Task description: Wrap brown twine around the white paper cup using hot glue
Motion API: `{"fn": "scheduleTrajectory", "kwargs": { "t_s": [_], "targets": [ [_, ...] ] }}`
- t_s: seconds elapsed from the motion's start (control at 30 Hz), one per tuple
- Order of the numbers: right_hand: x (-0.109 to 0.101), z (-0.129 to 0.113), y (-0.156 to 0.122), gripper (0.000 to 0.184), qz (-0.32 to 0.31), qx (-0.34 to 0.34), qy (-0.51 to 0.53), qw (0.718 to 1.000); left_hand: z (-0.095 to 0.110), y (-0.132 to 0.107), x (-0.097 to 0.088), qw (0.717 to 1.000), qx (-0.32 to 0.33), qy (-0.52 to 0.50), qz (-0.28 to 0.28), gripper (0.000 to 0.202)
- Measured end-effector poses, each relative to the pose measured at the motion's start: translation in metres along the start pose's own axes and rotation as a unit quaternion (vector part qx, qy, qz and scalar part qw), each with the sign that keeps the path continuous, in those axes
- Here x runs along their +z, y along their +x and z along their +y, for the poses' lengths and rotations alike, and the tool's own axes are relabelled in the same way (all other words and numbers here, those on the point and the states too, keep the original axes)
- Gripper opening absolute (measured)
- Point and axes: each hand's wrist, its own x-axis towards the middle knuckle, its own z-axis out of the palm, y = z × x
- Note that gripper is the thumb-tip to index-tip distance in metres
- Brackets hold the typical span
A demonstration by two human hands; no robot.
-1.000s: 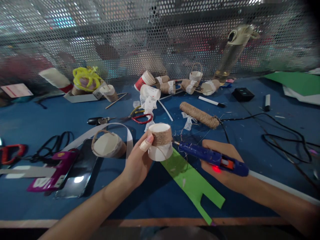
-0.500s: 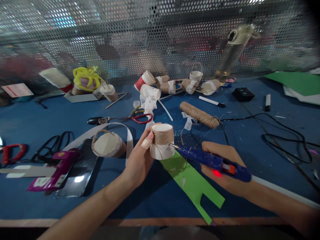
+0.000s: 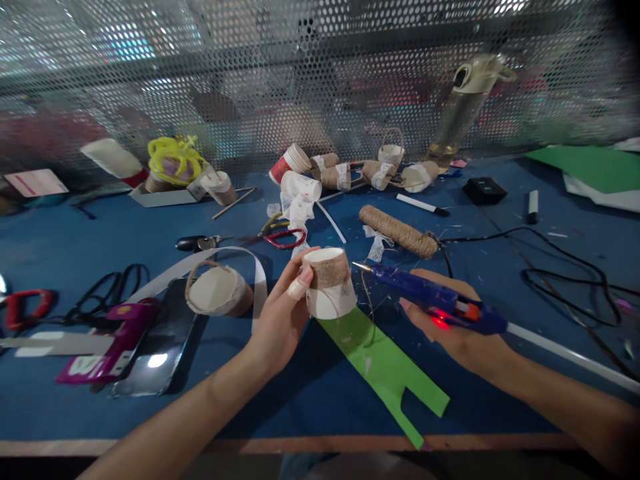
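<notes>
My left hand [image 3: 287, 313] grips a small paper cup [image 3: 331, 301] by its side, thumb across the front. Brown twine is wound round the cup's upper part, and its lower part is bare white. A loose strand of twine [image 3: 365, 290] hangs on the cup's right. My right hand [image 3: 450, 320] is closed around a blue hot glue gun [image 3: 415, 288] with a red light lit. Its metal nozzle points at the cup but stands apart from it. A white glue stick [image 3: 560, 350] protrudes from its back. Below the cup lies a green strip [image 3: 385, 363].
Left are a small twine-handled basket [image 3: 220, 291], a phone [image 3: 160, 347], a purple packet [image 3: 113, 343] and red-handled scissors [image 3: 30, 307]. A twine roll [image 3: 399, 231], lace [image 3: 300, 213] and several wrapped cups lie farther back. A bottle [image 3: 460, 113] leans against the perforated metal screen [image 3: 250, 80].
The glue gun's nozzle has moved from touching the cup to a short way off on its right. The cup has tilted and shifted slightly right in my left hand.
</notes>
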Motion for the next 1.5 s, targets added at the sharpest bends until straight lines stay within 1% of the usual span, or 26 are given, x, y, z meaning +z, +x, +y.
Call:
{"fn": "scheduleTrajectory", "kwargs": {
  "t_s": [0.1, 0.13, 0.2, 0.3, 0.37, 0.4, 0.47, 0.53, 0.67, 0.73, 0.83, 0.93, 1.0, 1.13, 1.23, 1.33, 1.5],
  "targets": [
    [0.004, 0.003, -0.002, 0.016, 0.011, 0.009, 0.070, 0.997, -0.002, 0.000, 0.002, 1.000, -0.001, 0.009, 0.001, 0.042],
    [0.006, 0.005, -0.003, 0.015, 0.000, 0.011, 0.092, 0.996, -0.003, 0.000, 0.002, 1.000, -0.001, 0.014, 0.002, 0.044],
    [0.011, 0.007, -0.004, 0.015, -0.047, 0.014, 0.134, 0.990, -0.004, 0.000, 0.002, 1.000, -0.001, 0.027, 0.001, 0.047],
    [0.015, 0.006, -0.005, 0.025, -0.114, 0.037, 0.197, 0.973, -0.006, -0.001, 0.003, 0.999, 0.007, 0.047, -0.001, 0.050],
    [0.016, 0.002, -0.004, 0.027, -0.143, 0.062, 0.209, 0.965, -0.006, -0.001, 0.005, 0.998, 0.014, 0.058, 0.006, 0.051],
    [0.017, 0.001, -0.004, 0.025, -0.149, 0.070, 0.194, 0.967, -0.006, -0.002, 0.006, 0.998, 0.018, 0.064, 0.008, 0.051],
    [0.017, 0.000, -0.004, 0.021, -0.137, 0.075, 0.143, 0.977, -0.005, -0.003, 0.008, 0.997, 0.025, 0.077, 0.011, 0.051],
    [0.018, 0.002, -0.003, 0.022, -0.086, 0.071, 0.115, 0.987, -0.005, -0.003, 0.009, 0.995, 0.029, 0.092, 0.015, 0.052],
    [0.020, 0.006, 0.000, 0.023, 0.028, 0.076, 0.144, 0.986, -0.007, -0.001, 0.006, 0.992, 0.045, 0.113, 0.013, 0.052],
    [0.019, 0.005, 0.002, 0.022, 0.058, 0.077, 0.144, 0.985, -0.008, 0.000, 0.004, 0.991, 0.053, 0.119, 0.006, 0.051],
    [0.016, 0.001, 0.005, 0.023, 0.080, 0.066, 0.131, 0.986, -0.009, 0.001, 0.002, 0.989, 0.061, 0.135, 0.003, 0.049],
    [0.013, -0.002, 0.008, 0.025, 0.089, 0.055, 0.121, 0.987, -0.008, 0.001, 0.001, 0.987, 0.064, 0.146, -0.004, 0.049],
    [0.011, -0.003, 0.010, 0.027, 0.081, 0.057, 0.120, 0.988, -0.007, 0.001, 0.000, 0.988, 0.063, 0.144, -0.005, 0.048],
    [0.007, -0.005, 0.014, 0.030, 0.045, 0.079, 0.119, 0.989, -0.005, 0.001, 0.000, 0.990, 0.038, 0.137, -0.007, 0.046],
    [0.004, -0.005, 0.016, 0.032, 0.033, 0.103, 0.127, 0.986, -0.005, 0.000, 0.000, 0.990, 0.018, 0.138, -0.027, 0.044],
    [0.002, 0.000, 0.017, 0.032, 0.026, 0.119, 0.130, 0.984, -0.004, 0.000, 0.000, 0.988, 0.006, 0.148, -0.043, 0.040],
    [0.003, 0.014, 0.016, 0.029, 0.012, 0.128, 0.157, 0.979, -0.003, -0.001, 0.002, 0.986, 0.001, 0.157, -0.045, 0.040]
  ]
}}
